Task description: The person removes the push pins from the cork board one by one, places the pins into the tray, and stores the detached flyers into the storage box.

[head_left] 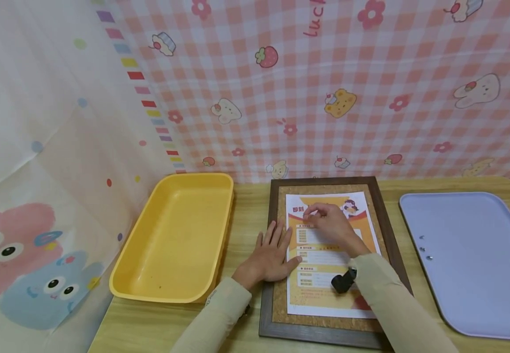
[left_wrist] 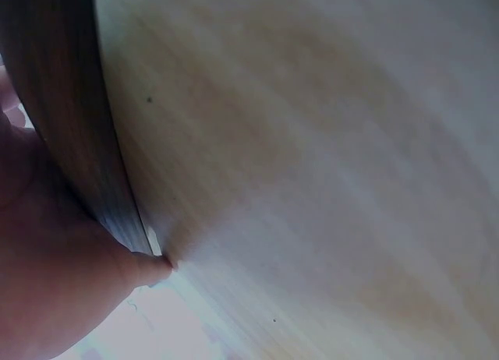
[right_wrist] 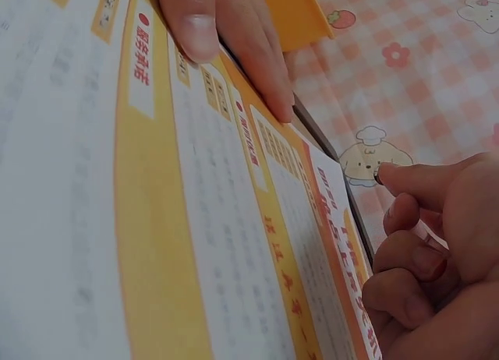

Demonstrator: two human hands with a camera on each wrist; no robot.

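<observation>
Your rectangular orange-and-white paper sheet (head_left: 321, 267) bears red lettering (head_left: 298, 209). You face a pink-and-white checked fabric backdrop (head_left: 307, 78) dotted with strawberries (head_left: 269, 57).

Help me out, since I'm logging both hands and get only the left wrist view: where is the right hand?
Observer: In the head view, the right hand is over the upper part of the printed sheet on the framed cork board.
Operator: Is it holding anything?
Observer: The right wrist view shows it pinching a small dark thing, too small to identify.
Operator: And what stands to the right of the board?
Observer: A lilac tray, with three small shiny things near its left edge.
</observation>
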